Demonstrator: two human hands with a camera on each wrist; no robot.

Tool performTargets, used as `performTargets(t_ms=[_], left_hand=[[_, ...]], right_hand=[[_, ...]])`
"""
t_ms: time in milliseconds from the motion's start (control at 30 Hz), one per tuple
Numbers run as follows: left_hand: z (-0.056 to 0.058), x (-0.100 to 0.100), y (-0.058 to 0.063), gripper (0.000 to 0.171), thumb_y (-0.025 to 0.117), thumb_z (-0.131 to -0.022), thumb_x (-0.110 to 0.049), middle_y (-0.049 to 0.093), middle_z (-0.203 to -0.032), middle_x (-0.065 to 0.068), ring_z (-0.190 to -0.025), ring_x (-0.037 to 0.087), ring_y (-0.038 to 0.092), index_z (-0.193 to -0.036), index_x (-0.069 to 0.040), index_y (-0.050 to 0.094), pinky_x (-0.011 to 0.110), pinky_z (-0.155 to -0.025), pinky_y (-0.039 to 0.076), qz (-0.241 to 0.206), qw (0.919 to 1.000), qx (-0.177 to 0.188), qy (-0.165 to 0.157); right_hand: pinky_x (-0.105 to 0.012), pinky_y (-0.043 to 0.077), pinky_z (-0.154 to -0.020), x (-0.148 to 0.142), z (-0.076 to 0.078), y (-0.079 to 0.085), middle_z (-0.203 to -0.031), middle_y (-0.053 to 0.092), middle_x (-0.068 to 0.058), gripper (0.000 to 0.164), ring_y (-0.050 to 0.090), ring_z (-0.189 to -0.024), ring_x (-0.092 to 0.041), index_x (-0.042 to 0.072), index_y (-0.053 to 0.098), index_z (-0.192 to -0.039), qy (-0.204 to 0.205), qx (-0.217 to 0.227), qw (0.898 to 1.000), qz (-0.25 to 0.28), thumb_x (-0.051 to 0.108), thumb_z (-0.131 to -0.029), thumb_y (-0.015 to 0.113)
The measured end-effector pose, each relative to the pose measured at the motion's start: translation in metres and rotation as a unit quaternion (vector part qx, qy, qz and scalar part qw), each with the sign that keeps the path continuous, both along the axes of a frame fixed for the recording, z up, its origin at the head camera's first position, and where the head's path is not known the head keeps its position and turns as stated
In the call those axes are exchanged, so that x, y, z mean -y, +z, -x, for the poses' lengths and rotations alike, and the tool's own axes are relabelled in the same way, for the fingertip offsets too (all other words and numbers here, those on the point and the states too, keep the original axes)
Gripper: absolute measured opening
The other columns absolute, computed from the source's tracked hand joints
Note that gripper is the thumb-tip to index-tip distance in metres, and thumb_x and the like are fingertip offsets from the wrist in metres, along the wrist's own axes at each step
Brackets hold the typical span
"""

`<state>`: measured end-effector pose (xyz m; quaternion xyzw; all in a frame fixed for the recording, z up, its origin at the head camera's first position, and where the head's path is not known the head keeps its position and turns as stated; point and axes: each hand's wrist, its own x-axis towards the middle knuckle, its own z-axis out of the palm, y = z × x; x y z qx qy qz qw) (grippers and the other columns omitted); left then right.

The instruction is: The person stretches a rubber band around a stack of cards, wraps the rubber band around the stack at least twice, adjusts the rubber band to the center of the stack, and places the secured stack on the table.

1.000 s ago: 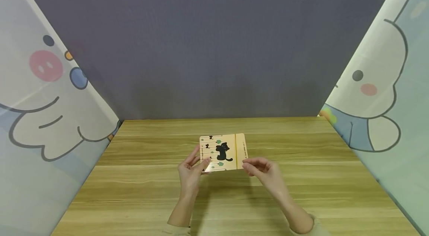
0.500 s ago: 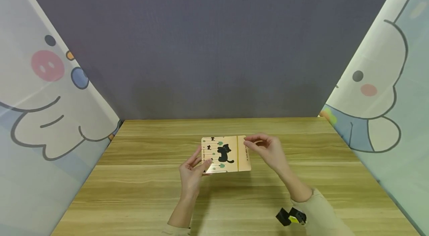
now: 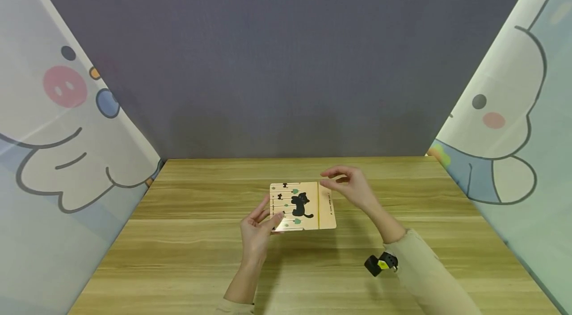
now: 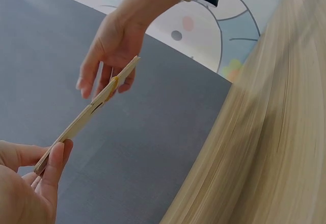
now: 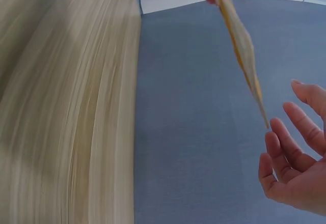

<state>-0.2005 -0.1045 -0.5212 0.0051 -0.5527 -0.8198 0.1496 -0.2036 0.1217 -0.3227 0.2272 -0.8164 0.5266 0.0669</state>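
Note:
A thin cream notebook (image 3: 303, 205) with a black cat print is held above the table. A yellow elastic band (image 3: 319, 215) runs across it near its right end. My left hand (image 3: 255, 235) grips the notebook's left end, thumb on the printed face and fingers beneath. At the far right corner is my right hand (image 3: 353, 191), its thumb and fingers parted and gently bent. In the right wrist view those fingertips (image 5: 275, 124) come right up to the notebook's edge, with nothing pinched. Seen edge-on in the left wrist view, the notebook (image 4: 76, 123) slants upward.
Beneath both hands spreads a wood-grain table (image 3: 187, 235). A dark grey panel (image 3: 286, 56) rises behind it, with cartoon-printed curtains (image 3: 500, 171) on either side. On the right wrist a black strapped device (image 3: 380, 264) sticks out past the sleeve.
My right hand has moved from the notebook's near right corner up along its right end to the far edge. The left hand keeps its grip, with the notebook shifting slightly right.

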Motion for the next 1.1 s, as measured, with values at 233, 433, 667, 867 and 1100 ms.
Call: performTargets(t_ms=[233,433,667,867,1100], left_hand=[[-0.002,-0.001,0.002,0.064,0.08,-0.062,-0.014,0.062,-0.095,0.019,-0.075,0.037,0.062,-0.121,-0.021,0.056,0.047,-0.049,0.054,0.005,0.9999,0.011,0.001],[-0.002,-0.001,0.003,0.064,0.08,-0.063,-0.014,0.063,-0.096,0.018,-0.076,0.037,0.062,-0.121,-0.022,0.056,0.047,-0.049,0.054,0.006,0.9999,0.013,0.002],[-0.003,-0.001,0.002,0.063,0.079,-0.063,-0.012,0.062,-0.097,0.019,-0.076,0.037,0.062,-0.121,-0.021,0.056,0.047,-0.05,0.054,-0.004,0.9999,0.013,0.001],[-0.004,-0.004,0.001,0.063,0.079,-0.064,-0.013,0.062,-0.096,0.018,-0.076,0.037,0.062,-0.122,-0.021,0.055,0.046,-0.05,0.055,0.002,0.9999,0.01,0.001],[-0.005,-0.006,0.0,0.063,0.079,-0.064,-0.014,0.062,-0.095,0.019,-0.075,0.036,0.062,-0.121,-0.022,0.056,0.046,-0.052,0.055,0.012,0.9998,0.014,0.001]], right_hand=[[-0.028,0.055,-0.07,-0.007,0.021,-0.02,-0.094,0.063,-0.014,0.023,0.058,-0.083,-0.024,-0.005,0.063,-0.095,0.034,0.039,0.998,-0.023,0.008,-0.077,0.068],[-0.025,0.055,-0.066,-0.011,0.029,-0.032,-0.087,0.063,-0.008,0.024,0.058,-0.076,-0.018,-0.001,0.064,-0.094,0.052,0.052,0.997,-0.035,0.015,-0.078,0.069],[-0.029,0.055,-0.06,-0.012,0.03,-0.035,-0.084,0.063,-0.007,0.023,0.059,-0.07,-0.017,0.0,0.065,-0.093,0.061,0.065,0.996,-0.029,0.016,-0.078,0.069],[-0.029,0.056,-0.053,-0.009,0.032,-0.043,-0.081,0.064,-0.004,0.02,0.059,-0.064,-0.013,0.0,0.066,-0.09,0.068,0.048,0.997,0.002,0.014,-0.077,0.07],[-0.023,0.055,-0.053,-0.004,0.03,-0.044,-0.091,0.064,-0.014,0.027,0.06,-0.064,-0.013,-0.005,0.065,-0.094,0.054,0.096,0.994,0.008,0.014,-0.076,0.07]])
